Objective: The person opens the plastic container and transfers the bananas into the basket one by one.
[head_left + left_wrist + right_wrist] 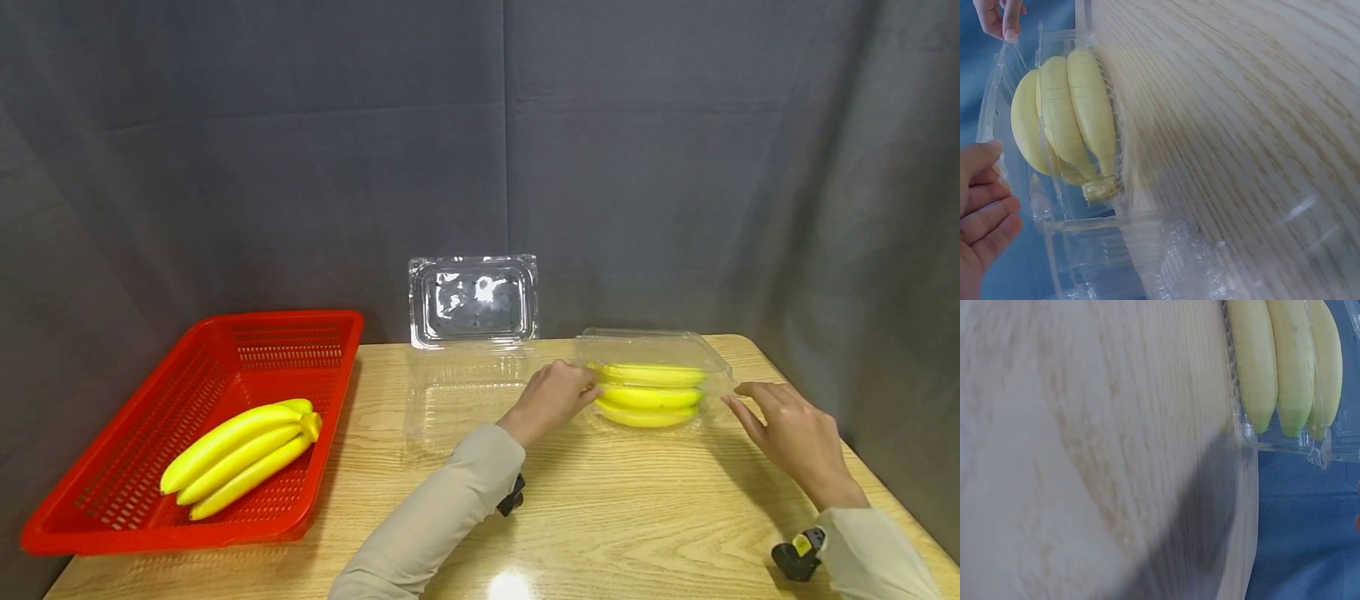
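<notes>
A bunch of yellow bananas lies in a clear plastic clamshell container on the right part of the table. The container's see-through lid is tilted over the fruit, partly raised. My left hand pinches the lid's left front edge between thumb and index finger, the other fingers bent loosely. At the opposite front corner, my right hand pinches the lid with thumb and fingertips, as the left wrist view also shows. Mostly the bananas' greenish tips and the container's end appear in the right wrist view.
A red plastic basket on the left holds another banana bunch. Between it and my left hand stands a second clear clamshell, opened, its lid upright against the dark curtain. The wooden table's right edge runs close by my right hand.
</notes>
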The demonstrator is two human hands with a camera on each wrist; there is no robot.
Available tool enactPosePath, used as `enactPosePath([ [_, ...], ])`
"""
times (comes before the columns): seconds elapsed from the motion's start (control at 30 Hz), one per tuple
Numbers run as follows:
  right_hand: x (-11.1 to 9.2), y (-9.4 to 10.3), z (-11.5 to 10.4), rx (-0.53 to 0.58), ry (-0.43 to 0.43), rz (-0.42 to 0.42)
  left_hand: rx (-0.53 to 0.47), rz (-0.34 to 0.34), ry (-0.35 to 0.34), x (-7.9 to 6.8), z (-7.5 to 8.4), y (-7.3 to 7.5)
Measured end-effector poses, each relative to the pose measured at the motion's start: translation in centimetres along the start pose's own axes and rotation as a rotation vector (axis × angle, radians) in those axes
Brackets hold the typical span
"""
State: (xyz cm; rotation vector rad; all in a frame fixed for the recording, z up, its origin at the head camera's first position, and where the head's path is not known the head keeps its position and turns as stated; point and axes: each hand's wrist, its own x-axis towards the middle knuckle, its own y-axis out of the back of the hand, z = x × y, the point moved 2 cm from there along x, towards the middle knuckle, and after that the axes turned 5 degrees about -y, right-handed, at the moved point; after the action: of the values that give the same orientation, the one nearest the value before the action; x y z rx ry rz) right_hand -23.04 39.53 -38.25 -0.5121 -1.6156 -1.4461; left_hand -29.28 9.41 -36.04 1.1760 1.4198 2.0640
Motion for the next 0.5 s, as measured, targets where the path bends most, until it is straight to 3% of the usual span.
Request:
enactPosePath([
  [0.23, 0.3, 0.1, -0.1, -0.003, 0.058, 0.048, -0.052, 0.079, -0.028, -0.4, -0.1, 0.3],
  [0.5, 1.1, 0.8, -0.4, 0.005, 0.052, 0.058, -0.098, 0.164, -0.039, -0.7, -0.3, 0.6],
])
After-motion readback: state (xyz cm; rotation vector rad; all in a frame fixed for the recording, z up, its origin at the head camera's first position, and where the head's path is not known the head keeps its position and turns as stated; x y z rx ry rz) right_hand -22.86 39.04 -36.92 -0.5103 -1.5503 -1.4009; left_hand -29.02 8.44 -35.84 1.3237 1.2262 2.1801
